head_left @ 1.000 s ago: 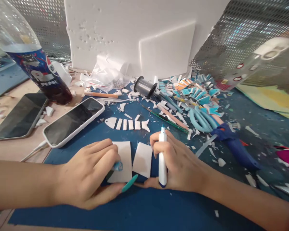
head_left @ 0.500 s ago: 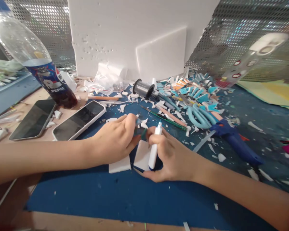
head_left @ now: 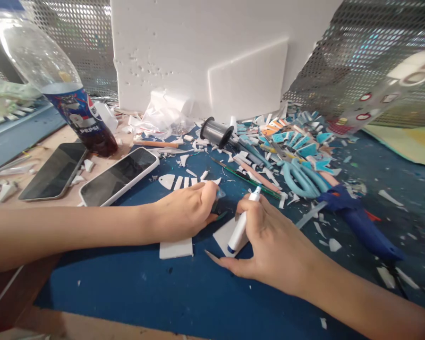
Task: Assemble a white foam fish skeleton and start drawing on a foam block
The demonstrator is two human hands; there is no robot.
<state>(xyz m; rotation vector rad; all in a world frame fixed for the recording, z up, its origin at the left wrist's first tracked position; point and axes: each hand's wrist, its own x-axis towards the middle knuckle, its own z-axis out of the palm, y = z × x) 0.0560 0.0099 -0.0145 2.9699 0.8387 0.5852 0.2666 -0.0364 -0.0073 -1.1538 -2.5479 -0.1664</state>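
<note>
My right hand [head_left: 272, 236] is closed round a white marker [head_left: 241, 226] with a light blue tip pointing up and away. Its long-nailed thumb stretches out over the blue mat. Under the marker lies a flat white foam piece [head_left: 224, 234], partly covered by that hand. My left hand [head_left: 187, 212] is curled, with a small translucent bluish thing [head_left: 220, 193] at its fingertips that I cannot make out. Another white foam piece [head_left: 176, 250] shows from beneath the left hand. Just beyond it sit a white fish-head cutout [head_left: 166, 181] and several white strips in a row.
Two phones [head_left: 120, 177] and a Pepsi bottle [head_left: 80, 118] stand to the left. Behind are a spool [head_left: 216, 132], blue-handled scissors [head_left: 299, 179], painted cutouts and scraps. A blue glue gun [head_left: 361, 222] lies on the right. A white foam board [head_left: 170, 47] stands at the back.
My right hand has moved right and slightly nearer with the marker, away from my left hand. The foam piece near it has shifted right. The strips beside the fish head have come into view.
</note>
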